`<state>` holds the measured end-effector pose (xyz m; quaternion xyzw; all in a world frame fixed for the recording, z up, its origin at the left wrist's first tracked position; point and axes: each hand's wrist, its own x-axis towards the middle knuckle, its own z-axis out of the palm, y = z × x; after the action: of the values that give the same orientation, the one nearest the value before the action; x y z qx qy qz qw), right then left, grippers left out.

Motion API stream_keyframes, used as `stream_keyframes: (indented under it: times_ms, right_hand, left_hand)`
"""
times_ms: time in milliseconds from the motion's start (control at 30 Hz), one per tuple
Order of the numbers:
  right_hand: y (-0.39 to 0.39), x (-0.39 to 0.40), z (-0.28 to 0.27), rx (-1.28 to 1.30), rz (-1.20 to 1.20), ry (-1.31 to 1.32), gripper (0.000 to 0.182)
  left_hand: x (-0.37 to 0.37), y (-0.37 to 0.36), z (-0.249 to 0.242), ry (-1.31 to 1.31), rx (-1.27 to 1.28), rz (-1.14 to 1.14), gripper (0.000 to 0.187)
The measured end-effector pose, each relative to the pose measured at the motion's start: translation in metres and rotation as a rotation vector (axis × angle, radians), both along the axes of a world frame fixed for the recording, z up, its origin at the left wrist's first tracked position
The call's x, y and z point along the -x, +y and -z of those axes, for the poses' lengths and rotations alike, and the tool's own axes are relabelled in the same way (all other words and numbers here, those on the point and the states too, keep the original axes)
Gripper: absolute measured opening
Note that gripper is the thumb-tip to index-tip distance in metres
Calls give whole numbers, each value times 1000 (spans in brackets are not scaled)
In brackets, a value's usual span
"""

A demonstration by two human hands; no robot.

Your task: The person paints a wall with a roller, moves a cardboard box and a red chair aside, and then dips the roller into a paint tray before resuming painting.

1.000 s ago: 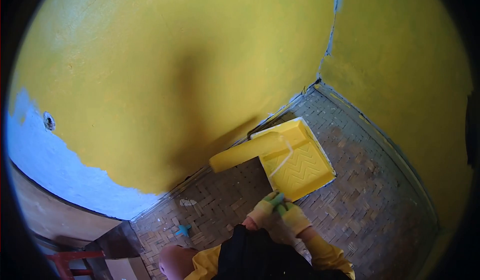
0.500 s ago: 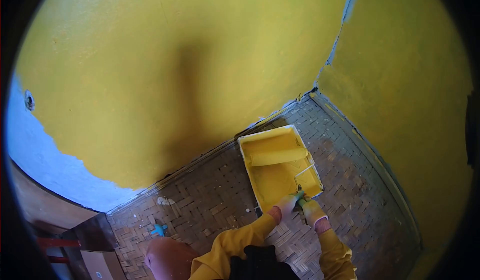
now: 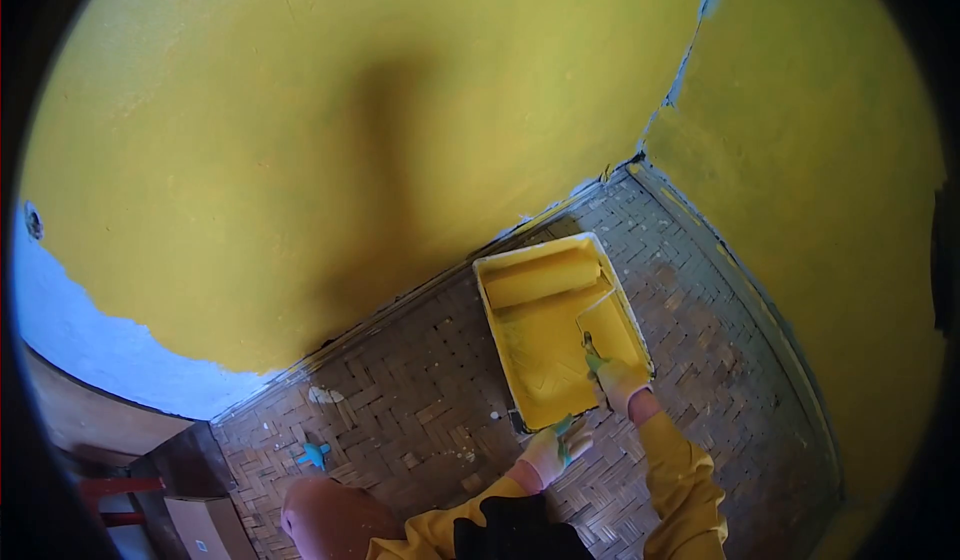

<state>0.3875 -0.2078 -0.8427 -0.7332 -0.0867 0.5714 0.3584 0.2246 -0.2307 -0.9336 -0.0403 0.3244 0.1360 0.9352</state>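
Observation:
My right hand [image 3: 620,385], in a light glove with green fingertips, is wrapped round the handle of a paint roller [image 3: 545,284]. The roller's yellow sleeve lies across the far end of a paint tray [image 3: 632,312], and its wire frame runs back toward my fingers. Yellow paint coats the inside of the tray. At the tray's near edge my left hand [image 3: 548,454], gloved alike, has its fingers spread and holds nothing.
Yellow-painted walls [image 3: 250,160] meet in a corner behind the tray, with a pale blue patch [image 3: 110,335] at left. A small blue object [image 3: 313,455] lies on the woven floor [image 3: 400,390]. A cardboard box [image 3: 207,527] stands at lower left.
My left hand has let go of the roller handle and moved down and left, fingers spreading. My right hand has pushed the roller farther up the tray.

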Motion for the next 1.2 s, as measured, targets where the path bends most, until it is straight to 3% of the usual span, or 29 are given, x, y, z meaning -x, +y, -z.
stream_keyframes:
  times_ms: [167, 367, 800, 900, 967, 1200]
  right_hand:
    - [-2, 3, 2, 27, -14, -30, 30]
    - [-16, 9, -5, 106, 9, 29, 28]
    - [48, 17, 19, 50, 114, 76, 28]
    - [39, 13, 17, 100, 92, 90, 30]
    - [33, 15, 27, 82, 85, 72, 31]
    - [-26, 30, 12, 66, 20, 25, 32]
  left_hand:
    - [-1, 6, -11, -122, 270, -210, 25]
    - [-2, 4, -2, -112, 336, -254, 26]
    - [2, 8, 28, -179, 295, -340, 18]
    - [3, 13, 29, -257, 173, -305, 19]
    - [4, 16, 15, -81, 241, -314, 19]
    - [2, 19, 6, -20, 302, -333, 20]
